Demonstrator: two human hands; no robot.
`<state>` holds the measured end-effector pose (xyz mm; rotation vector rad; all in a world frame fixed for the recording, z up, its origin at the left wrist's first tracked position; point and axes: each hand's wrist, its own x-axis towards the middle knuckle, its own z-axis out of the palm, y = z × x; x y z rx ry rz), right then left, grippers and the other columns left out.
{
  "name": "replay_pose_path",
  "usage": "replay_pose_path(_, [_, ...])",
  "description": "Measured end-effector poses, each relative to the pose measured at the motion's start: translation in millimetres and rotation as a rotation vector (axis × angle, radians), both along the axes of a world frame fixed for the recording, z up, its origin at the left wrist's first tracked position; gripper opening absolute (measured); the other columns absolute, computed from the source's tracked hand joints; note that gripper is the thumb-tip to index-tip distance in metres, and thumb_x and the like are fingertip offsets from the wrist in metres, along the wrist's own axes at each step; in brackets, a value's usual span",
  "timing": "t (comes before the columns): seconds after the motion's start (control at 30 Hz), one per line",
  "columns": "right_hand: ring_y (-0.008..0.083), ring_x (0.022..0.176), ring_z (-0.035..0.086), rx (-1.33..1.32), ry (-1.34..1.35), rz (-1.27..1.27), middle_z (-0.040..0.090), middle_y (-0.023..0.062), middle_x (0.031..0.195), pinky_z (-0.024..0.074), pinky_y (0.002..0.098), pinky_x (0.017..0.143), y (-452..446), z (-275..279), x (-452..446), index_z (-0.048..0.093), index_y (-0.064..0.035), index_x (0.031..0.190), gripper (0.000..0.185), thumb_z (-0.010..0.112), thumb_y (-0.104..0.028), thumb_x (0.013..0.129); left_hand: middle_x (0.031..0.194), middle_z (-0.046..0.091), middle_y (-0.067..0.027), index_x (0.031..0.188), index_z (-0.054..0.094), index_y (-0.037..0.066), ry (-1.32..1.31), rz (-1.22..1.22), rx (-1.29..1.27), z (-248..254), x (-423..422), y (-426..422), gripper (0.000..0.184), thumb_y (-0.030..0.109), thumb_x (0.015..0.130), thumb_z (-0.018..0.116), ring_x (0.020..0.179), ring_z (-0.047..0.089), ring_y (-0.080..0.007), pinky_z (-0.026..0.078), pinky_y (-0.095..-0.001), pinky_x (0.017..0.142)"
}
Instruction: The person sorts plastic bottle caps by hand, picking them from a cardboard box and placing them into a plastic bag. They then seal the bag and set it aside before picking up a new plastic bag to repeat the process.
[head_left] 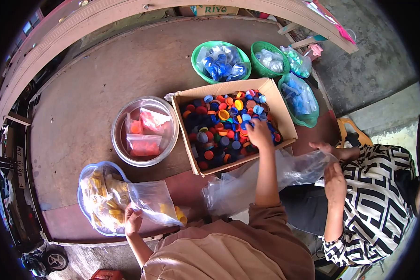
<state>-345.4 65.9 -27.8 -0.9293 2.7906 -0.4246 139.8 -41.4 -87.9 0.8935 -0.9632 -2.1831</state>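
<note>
My left hand [133,220] is closed on the edge of a clear plastic bag [150,198], which has a few yellow bottle caps [180,214] at its right end. My right hand [260,135] reaches into a cardboard box [190,156] full of mixed coloured bottle caps [221,140]. Its fingers are apart and touch the caps near a blue one; whether any cap is gripped is hard to see. Beside my left hand, a light blue basket [80,193] holds bags of yellow caps [109,205].
A metal bowl [117,151] holds bags of red caps. Green baskets [197,70] with bagged blue, white and light blue caps stand behind and right of the box. At right, a co-worker [378,200] in a patterned top holds a large clear plastic bag [294,170] with both hands.
</note>
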Motion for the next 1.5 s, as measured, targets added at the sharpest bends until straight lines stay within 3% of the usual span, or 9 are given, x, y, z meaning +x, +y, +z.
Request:
replay_pose_path(0.03, [0.0405,0.103,0.053,0.296,-0.125,-0.182,0.05,0.0281,0.113,0.0438,0.045,0.088,4.0,-0.3,-10.2,0.045,-0.0013,0.12,0.056,0.053,-0.043,0.083,0.096,0.061,-0.009,0.101,0.056,0.001,-0.011,0.002,-0.006,0.7,-0.3,0.2,0.029,0.008,0.072,0.057,0.089,0.055,-0.0167,0.039,-0.0292,0.085])
replay_pose_path(0.17, [0.0484,0.115,0.041,0.25,-0.269,-0.229,0.034,0.0338,0.129,0.0361,0.0493,0.096,6.3,-43.1,-28.6,0.018,-0.0039,0.138,0.083,0.048,-0.056,0.081,0.098,0.061,-0.0097,0.102,0.056,0.0,-0.023,-0.025,-0.017,1.4,-1.4,-0.7,0.031,0.01,0.072,0.057,0.09,0.054,-0.0172,0.039,-0.0297,0.086])
replay_pose_path(0.53, [0.0467,0.107,0.048,-0.056,-0.539,-0.147,0.031,0.0307,0.129,0.0426,0.0523,0.087,-60.0,-13.1,32.9,0.035,-0.0006,0.126,0.07,0.049,-0.053,0.082,0.099,0.059,-0.0081,0.105,0.054,0.0,0.034,-0.054,0.021,-5.5,2.8,-5.4,0.032,0.007,0.073,0.056,0.092,0.054,-0.0172,0.039,-0.031,0.087])
replay_pose_path(0.7, [0.0363,0.101,0.045,0.2,0.112,0.083,0.042,0.0199,0.112,0.0552,0.0478,0.058,-98.5,-29.6,103.4,0.047,-0.0025,0.11,0.039,0.054,-0.025,0.08,0.098,0.059,-0.0078,0.105,0.054,0.0,0.035,-0.042,0.03,-7.0,3.6,-4.7,0.031,0.006,0.074,0.055,0.092,0.054,-0.0172,0.039,-0.031,0.087])
replay_pose_path(1.1, [0.0454,0.119,0.036,0.107,-0.274,0.448,0.036,0.0263,0.13,0.043,0.0505,0.09,-78.1,-11.9,82.6,0.038,-0.0014,0.128,0.054,0.051,-0.031,0.085,0.098,0.06,-0.0071,0.103,0.056,0.001,0.038,-0.028,0.022,-2.3,0.5,-3.4,0.03,0.005,0.073,0.056,0.092,0.054,-0.0166,0.039,-0.0302,0.087])
replay_pose_path(1.17, [0.032,0.112,0.05,-0.194,-0.382,0.489,0.055,0.0223,0.113,0.0399,0.0409,0.093,-68.2,5.2,42.5,0.051,-0.0008,0.116,0.05,0.052,-0.039,0.084,0.098,0.06,-0.0077,0.103,0.056,0.001,0.037,-0.032,0.027,-1.9,0.2,-3.5,0.03,0.005,0.073,0.056,0.092,0.054,-0.0167,0.039,-0.0302,0.087])
replay_pose_path(1.27, [0.0333,0.094,0.056,-0.451,-0.07,0.27,0.062,0.0155,0.094,0.0421,0.0405,0.084,-66.1,-11.0,-38.1,0.06,-0.0062,0.096,0.033,0.054,-0.036,0.084,0.098,0.06,-0.0086,0.103,0.056,0.001,0.018,-0.026,0.032,4.6,-2.7,-1.7,0.031,0.005,0.073,0.056,0.092,0.055,-0.0172,0.039,-0.0302,0.087])
replay_pose_path(1.4, [0.0324,0.118,0.041,0.043,0.118,0.249,0.047,0.0129,0.127,0.0359,0.0431,0.097,-51.5,-56.8,-106.4,0.057,-0.0149,0.115,0.051,0.039,-0.052,0.086,0.099,0.06,-0.0093,0.104,0.055,0.0,0.016,-0.037,0.004,-0.6,-2.2,-2.7,0.031,0.006,0.073,0.055,0.092,0.055,-0.0177,0.039,-0.0302,0.087])
replay_pose_path(1.5, [0.0289,0.123,0.036,0.254,0.14,0.026,0.051,0.0077,0.123,0.0328,0.0457,0.098,-59.9,-33.6,-76.3,0.059,-0.0135,0.113,0.054,0.035,-0.054,0.087,0.099,0.06,-0.0093,0.104,0.055,0.0,0.016,-0.032,0.006,-1.5,-2.3,-3.6,0.031,0.006,0.073,0.055,0.092,0.055,-0.0177,0.039,-0.0302,0.087])
